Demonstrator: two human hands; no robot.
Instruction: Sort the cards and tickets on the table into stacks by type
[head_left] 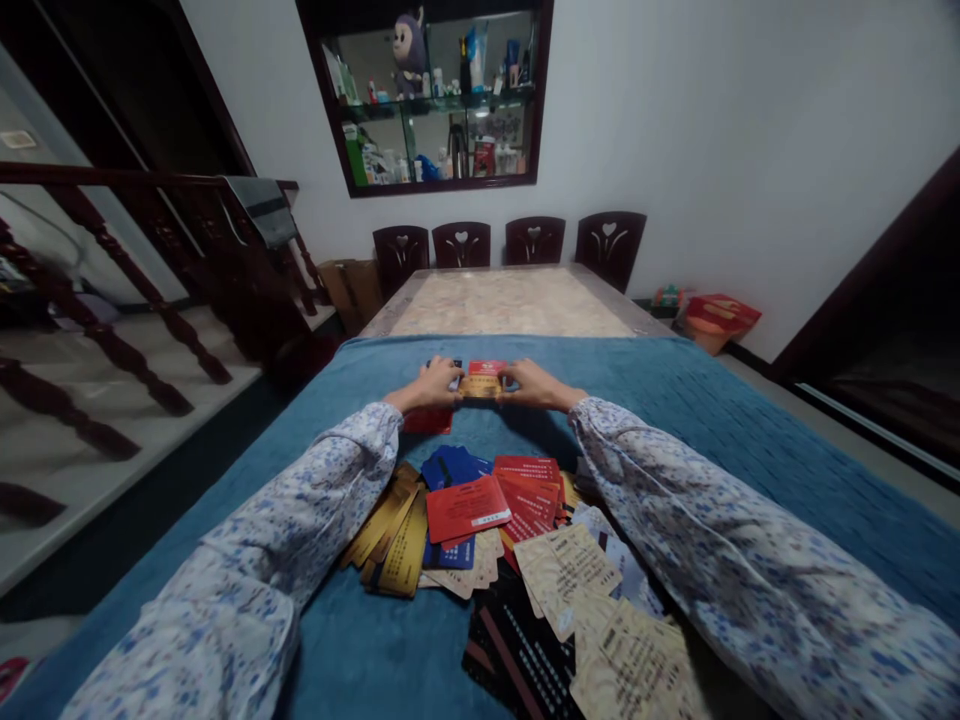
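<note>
My left hand (pixel 433 387) and my right hand (pixel 535 386) pinch a gold card (pixel 481 387) from its two sides, low over the far part of the blue cloth. Directly behind it shows a red card (pixel 487 367). Under and beside my left hand lies another red card (pixel 429 421), partly covered, and something dark peeks out behind the fingers. Closer to me, between my forearms, spreads a loose heap: gold cards (pixel 405 545), blue cards (pixel 452 467), red cards (pixel 469 507), cream cards (pixel 568 567) and black cards (pixel 517 640). My right sleeve hides part of the heap.
A blue cloth (pixel 360 640) covers the near part of the table; its marbled top (pixel 510 300) is bare beyond. Several dark chairs (pixel 535 240) stand at the far end. At left are a wooden railing (pixel 127 310) and a cardboard box (pixel 352 290); at right, a red bag (pixel 720 315).
</note>
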